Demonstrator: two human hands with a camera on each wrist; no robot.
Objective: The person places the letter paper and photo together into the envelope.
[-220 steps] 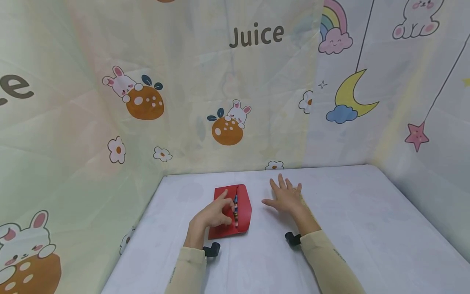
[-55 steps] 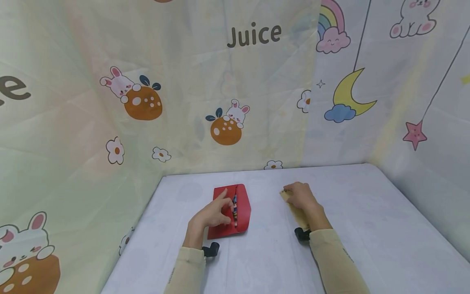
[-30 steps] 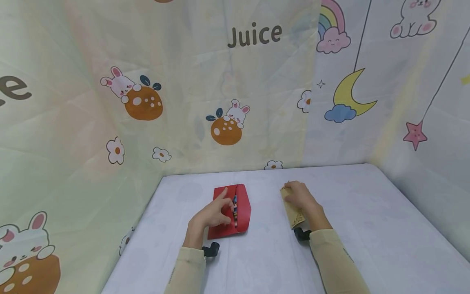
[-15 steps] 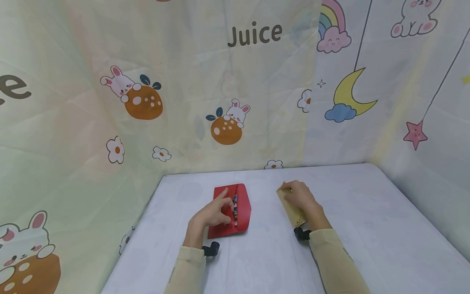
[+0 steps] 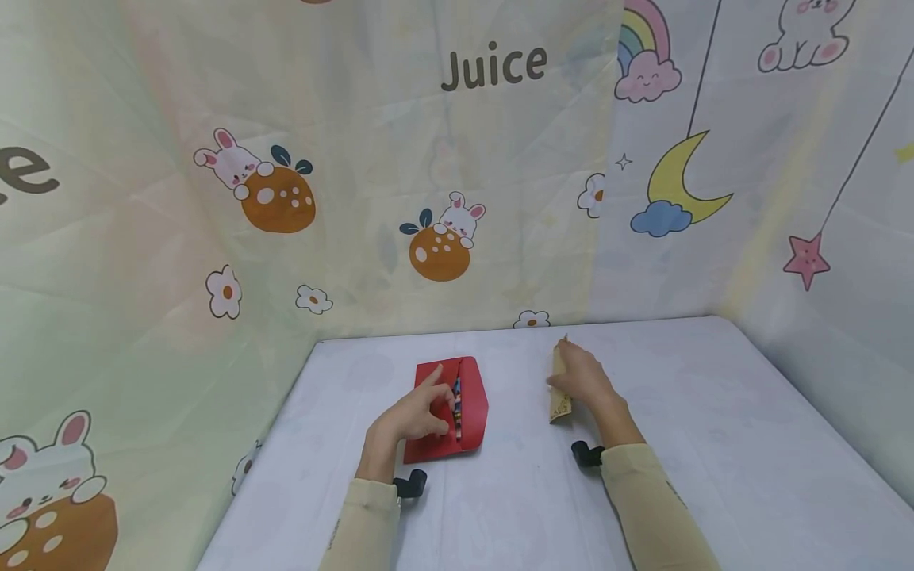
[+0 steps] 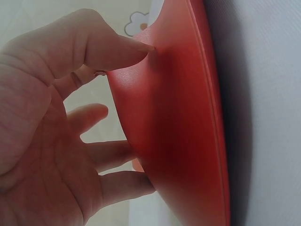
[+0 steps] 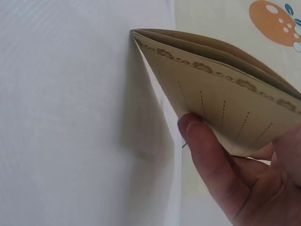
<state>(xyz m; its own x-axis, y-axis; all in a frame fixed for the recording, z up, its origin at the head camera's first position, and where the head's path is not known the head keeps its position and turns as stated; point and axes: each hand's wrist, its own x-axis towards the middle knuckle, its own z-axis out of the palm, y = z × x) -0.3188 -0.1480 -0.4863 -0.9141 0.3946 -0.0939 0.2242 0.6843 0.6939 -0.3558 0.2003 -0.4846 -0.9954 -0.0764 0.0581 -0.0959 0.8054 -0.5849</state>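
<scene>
A red paper envelope (image 5: pixel 474 404) lies on the table at the centre, its flap folded open to the right. My left hand (image 5: pixel 408 415) pinches the envelope's opening edge; in the left wrist view the thumb rests on its red face, with the fingers at and behind the edge. A narrow colourful strip (image 5: pixel 458 408) shows in the opening. To the right, my right hand (image 5: pixel 587 379) grips a folded tan letter paper (image 5: pixel 561 406). The right wrist view shows this paper (image 7: pixel 211 87) tilted, with a brown scroll border, dotted lines and layered folds; one corner is near the white surface.
A white cloth covers the table (image 5: pixel 500 507). Printed fabric curtains (image 5: pixel 357 174) stand behind it and along both sides. Black wrist cameras (image 5: pixel 410 484) sit at the cuffs of both sleeves.
Earlier the right hand lay spread over the tan paper; then it gripped it. In the last half second the paper has tilted and shifted away from me. The left hand stays still.
</scene>
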